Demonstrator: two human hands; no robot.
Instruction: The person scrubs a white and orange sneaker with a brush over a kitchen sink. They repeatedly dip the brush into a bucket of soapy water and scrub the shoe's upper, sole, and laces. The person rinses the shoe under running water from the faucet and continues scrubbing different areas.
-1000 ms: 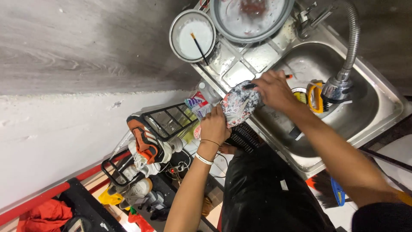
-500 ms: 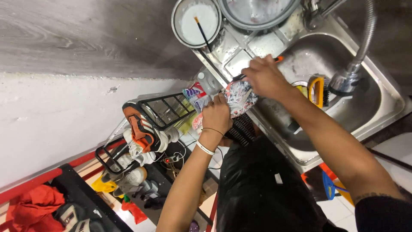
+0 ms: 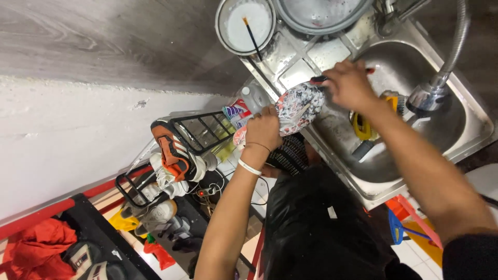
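Note:
My left hand (image 3: pixel 263 129) grips a patterned shoe (image 3: pixel 298 106) at the front rim of a steel sink (image 3: pixel 461 140). My right hand (image 3: pixel 348 84) holds a brush with a black and red handle (image 3: pixel 319 79) against the shoe's upper side. The shoe is tilted, its white and red speckled upper facing me. A yellow and black scrubbing brush (image 3: pixel 360 127) lies in the basin under my right forearm.
A flexible tap (image 3: pixel 441 78) hangs over the basin. A white bucket with a stick (image 3: pixel 246 23) and a grey basin (image 3: pixel 321 10) stand on the drainboard. A black wire shoe rack (image 3: pixel 199 132) with sneakers (image 3: pixel 174 155) stands left. A blue hanger (image 3: pixel 397 228) lies lower right.
The view has shifted so the sink sits higher. My right hand has moved a little along the shoe with the brush; my left hand keeps its hold.

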